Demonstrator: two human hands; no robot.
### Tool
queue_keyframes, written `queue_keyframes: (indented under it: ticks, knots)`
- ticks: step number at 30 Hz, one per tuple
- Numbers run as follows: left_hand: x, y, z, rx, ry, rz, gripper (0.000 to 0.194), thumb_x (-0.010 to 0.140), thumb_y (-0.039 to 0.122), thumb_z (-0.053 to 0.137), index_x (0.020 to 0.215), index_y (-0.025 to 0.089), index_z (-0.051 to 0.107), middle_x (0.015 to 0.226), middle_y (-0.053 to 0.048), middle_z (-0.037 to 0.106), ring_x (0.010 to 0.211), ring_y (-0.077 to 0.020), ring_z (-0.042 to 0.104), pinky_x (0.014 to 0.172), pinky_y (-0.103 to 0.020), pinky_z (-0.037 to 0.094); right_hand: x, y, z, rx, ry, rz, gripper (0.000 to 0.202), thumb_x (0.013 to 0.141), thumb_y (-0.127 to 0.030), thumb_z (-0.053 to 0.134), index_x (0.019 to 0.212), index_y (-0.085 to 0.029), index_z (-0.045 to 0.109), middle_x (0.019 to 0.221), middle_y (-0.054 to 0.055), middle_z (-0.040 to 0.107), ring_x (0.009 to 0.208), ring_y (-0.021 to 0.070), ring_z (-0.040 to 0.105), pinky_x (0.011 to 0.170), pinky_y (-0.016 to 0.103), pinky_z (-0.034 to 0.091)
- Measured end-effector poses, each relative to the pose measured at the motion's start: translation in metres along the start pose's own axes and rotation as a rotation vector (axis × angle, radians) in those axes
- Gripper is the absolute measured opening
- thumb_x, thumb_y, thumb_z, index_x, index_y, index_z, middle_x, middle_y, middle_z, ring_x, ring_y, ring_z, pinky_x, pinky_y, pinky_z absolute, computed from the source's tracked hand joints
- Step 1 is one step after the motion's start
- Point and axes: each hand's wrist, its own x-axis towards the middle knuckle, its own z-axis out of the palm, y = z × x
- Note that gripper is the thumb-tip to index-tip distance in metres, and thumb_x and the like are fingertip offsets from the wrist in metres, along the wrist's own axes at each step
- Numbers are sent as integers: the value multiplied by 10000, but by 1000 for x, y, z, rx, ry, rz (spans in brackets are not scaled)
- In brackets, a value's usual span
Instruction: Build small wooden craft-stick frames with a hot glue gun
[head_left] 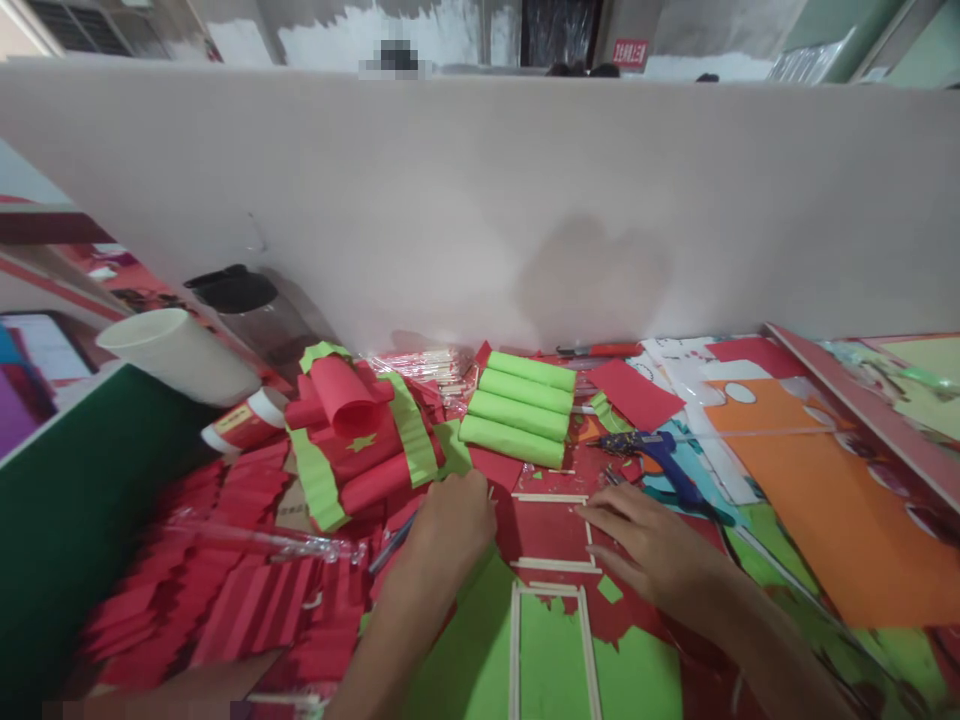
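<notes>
My left hand [455, 525] is curled closed left of a partial frame of pale wooden sticks [553, 566]. A small pale tip shows at its fingers, but I cannot make out what they hold. My right hand [652, 545] has its fingers stretched and apart, fingertips at the frame's short right-hand stick [589, 535]. The frame lies on a red surface, with sticks along its top, bottom and right sides. Nearer me, another stick frame [589, 650] rests on green paper [641, 675]. A blue glue gun [664, 462] lies just beyond my right hand.
Folded red paper strips [247, 610] crowd the left, beside a dark green board [67, 540]. Rolled green paper [521, 405] and a red-and-green paper piece [367, 440] sit behind my hands. Orange paper [840, 520] lies right. A white panel [420, 210] stands across the back.
</notes>
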Motion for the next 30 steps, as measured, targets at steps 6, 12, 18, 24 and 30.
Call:
queue_keyframes:
  ticks: [6, 12, 18, 24, 30]
  knots:
    - [-2, -9, -2, -144, -46, 90, 208, 882, 272, 488, 881, 162, 664, 885, -125, 729, 719, -234, 679, 601, -290, 422, 4, -14, 5, -59, 30, 15, 495, 934, -377, 573, 1394, -200, 524, 1388, 140, 549, 1271, 308, 494, 1036, 493, 453]
    - [-1, -1, 4, -200, -103, 134, 192, 824, 249, 525, 715, 185, 669, 703, -81, 707, 593, -197, 642, 513, -272, 334, 5, -19, 20, -86, -6, -49, 623, 940, -459, 555, 1481, -185, 412, 1532, 134, 401, 1411, 290, 350, 1114, 469, 391]
    - [3, 3, 9, -200, -43, 121, 180, 830, 261, 540, 748, 189, 684, 717, -77, 714, 629, -202, 653, 533, -272, 337, 3, -12, 25, -47, -27, -1, 619, 955, -434, 537, 1506, -211, 366, 1557, 102, 364, 1431, 269, 322, 1130, 444, 379]
    - [9, 1, 19, -189, -11, 132, 198, 848, 303, 547, 759, 195, 687, 729, -69, 715, 660, -212, 662, 544, -279, 345, 3, -12, 23, 16, -28, 13, 607, 956, -410, 540, 1503, -207, 375, 1526, 100, 417, 1408, 265, 368, 1127, 433, 390]
    - [7, 3, 19, -176, 2, 130, 173, 855, 323, 582, 795, 202, 690, 785, -71, 724, 739, -232, 683, 599, -286, 396, 4, -12, 22, 19, -61, 2, 580, 961, -363, 530, 1493, -179, 389, 1514, 96, 436, 1390, 258, 397, 1124, 438, 399]
